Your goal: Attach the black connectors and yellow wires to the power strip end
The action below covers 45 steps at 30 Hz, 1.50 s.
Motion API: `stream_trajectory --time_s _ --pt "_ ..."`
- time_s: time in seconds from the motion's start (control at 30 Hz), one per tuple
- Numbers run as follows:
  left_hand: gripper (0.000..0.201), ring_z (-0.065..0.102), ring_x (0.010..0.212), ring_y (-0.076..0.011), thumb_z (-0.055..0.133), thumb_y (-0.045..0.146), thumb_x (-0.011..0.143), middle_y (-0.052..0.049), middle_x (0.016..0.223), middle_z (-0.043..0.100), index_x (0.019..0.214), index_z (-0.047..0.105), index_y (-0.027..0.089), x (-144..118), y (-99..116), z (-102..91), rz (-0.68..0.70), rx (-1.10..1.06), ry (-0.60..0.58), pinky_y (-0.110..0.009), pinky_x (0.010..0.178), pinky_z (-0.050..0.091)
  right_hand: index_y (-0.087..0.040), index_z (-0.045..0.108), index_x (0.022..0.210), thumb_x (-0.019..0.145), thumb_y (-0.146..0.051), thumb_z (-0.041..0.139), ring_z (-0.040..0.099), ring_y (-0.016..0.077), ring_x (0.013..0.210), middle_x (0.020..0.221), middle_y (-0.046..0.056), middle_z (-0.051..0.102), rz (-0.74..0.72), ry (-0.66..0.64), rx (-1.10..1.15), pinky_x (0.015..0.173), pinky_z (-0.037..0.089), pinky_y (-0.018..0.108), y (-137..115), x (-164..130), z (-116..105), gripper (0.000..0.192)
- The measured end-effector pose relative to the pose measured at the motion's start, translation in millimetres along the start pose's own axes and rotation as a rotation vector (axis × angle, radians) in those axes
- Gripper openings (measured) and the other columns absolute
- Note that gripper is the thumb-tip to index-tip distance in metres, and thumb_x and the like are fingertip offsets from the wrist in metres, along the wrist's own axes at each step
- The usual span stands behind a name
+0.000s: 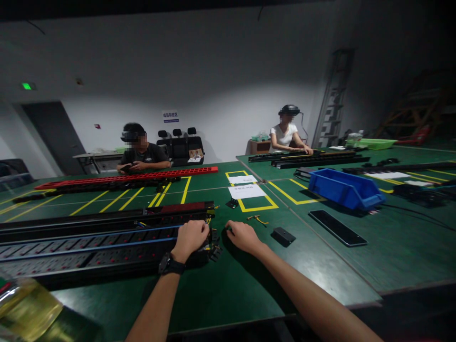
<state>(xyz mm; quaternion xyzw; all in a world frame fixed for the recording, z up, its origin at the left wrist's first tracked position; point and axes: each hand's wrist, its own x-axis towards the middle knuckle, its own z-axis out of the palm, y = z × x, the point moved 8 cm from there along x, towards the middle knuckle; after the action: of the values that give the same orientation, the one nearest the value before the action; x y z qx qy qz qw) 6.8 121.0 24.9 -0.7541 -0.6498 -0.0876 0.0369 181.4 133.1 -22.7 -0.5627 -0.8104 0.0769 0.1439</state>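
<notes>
A long black rail assembly (pixel 117 244) with blue strips and rows of small red dots lies across the table's left side. My left hand (pixel 190 238), with a black watch at the wrist, rests on its right end. The fingers are bent and closed; what they pinch is hidden. Loose wires and small black connectors (pixel 214 248) stick out beside that hand. Just right of the rail end is my right hand (pixel 245 236), its fingers curled together, with their contents out of sight. A small black box (pixel 283 236) and a short yellow-and-black wire piece (pixel 261 220) lie nearby.
A blue bin (pixel 345 189) and a dark tablet-like device (pixel 337 227) are on the right. White papers (pixel 247 191) lie ahead. A red slotted rail (pixel 142 177) spans the far left. Bottom left stands a bottle of yellow liquid (pixel 30 308). Two people sit across the table.
</notes>
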Motion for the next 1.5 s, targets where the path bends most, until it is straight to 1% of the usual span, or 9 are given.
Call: stream_trajectory --time_s 0.63,0.9,1.1,1.33,1.5 --pt "0.039 0.072 0.090 -0.0250 0.039 0.039 0.099 -0.009 0.094 0.077 0.088 0.073 0.023 -1.2 0.6 0.0 -0.013 0.008 -0.022 -0.030 0.077 0.048 -0.024 0.062 0.118 0.098 -0.028 0.047 0.068 0.0231 0.101 0.114 0.008 0.073 -0.002 0.004 -0.008 0.077 0.042 0.029 0.3 0.5 0.4 0.025" --pt "0.038 0.073 0.089 -0.0252 0.040 0.038 0.099 -0.008 0.091 0.077 0.085 0.072 0.022 -1.4 1.3 -1.8 -0.008 0.003 -0.011 -0.029 0.072 0.047 -0.023 0.061 0.118 0.098 -0.028 0.047 0.068 0.0230 0.103 0.115 0.008 0.072 -0.004 0.003 -0.004 0.079 0.042 0.029 -0.5 -0.3 0.0 0.025" --pt "0.038 0.073 0.088 -0.0260 0.041 0.037 0.099 -0.009 0.091 0.076 0.086 0.072 0.021 -1.9 2.3 -2.9 -0.011 -0.003 -0.023 -0.029 0.073 0.048 -0.024 0.061 0.119 0.099 -0.028 0.047 0.067 0.0226 0.103 0.115 0.008 0.072 0.014 -0.023 0.003 0.080 0.042 0.029 -0.6 -0.9 -0.5 0.024" --pt "0.039 0.073 0.090 -0.0259 0.039 0.038 0.099 -0.010 0.093 0.077 0.087 0.073 0.022 -1.9 2.0 -1.5 -0.007 0.009 -0.025 -0.031 0.077 0.049 -0.023 0.061 0.118 0.098 -0.026 0.047 0.068 0.0228 0.102 0.114 0.008 0.072 -0.001 -0.001 0.001 0.079 0.042 0.029 0.2 0.4 1.4 0.025" --pt "0.039 0.073 0.090 -0.0258 0.039 0.038 0.099 -0.009 0.093 0.077 0.086 0.073 0.022 -2.5 2.1 -2.4 -0.001 0.001 -0.019 -0.030 0.075 0.049 -0.023 0.061 0.119 0.099 -0.027 0.046 0.068 0.0227 0.102 0.114 0.008 0.072 0.000 -0.002 -0.005 0.080 0.042 0.029 0.2 0.2 1.8 0.026"
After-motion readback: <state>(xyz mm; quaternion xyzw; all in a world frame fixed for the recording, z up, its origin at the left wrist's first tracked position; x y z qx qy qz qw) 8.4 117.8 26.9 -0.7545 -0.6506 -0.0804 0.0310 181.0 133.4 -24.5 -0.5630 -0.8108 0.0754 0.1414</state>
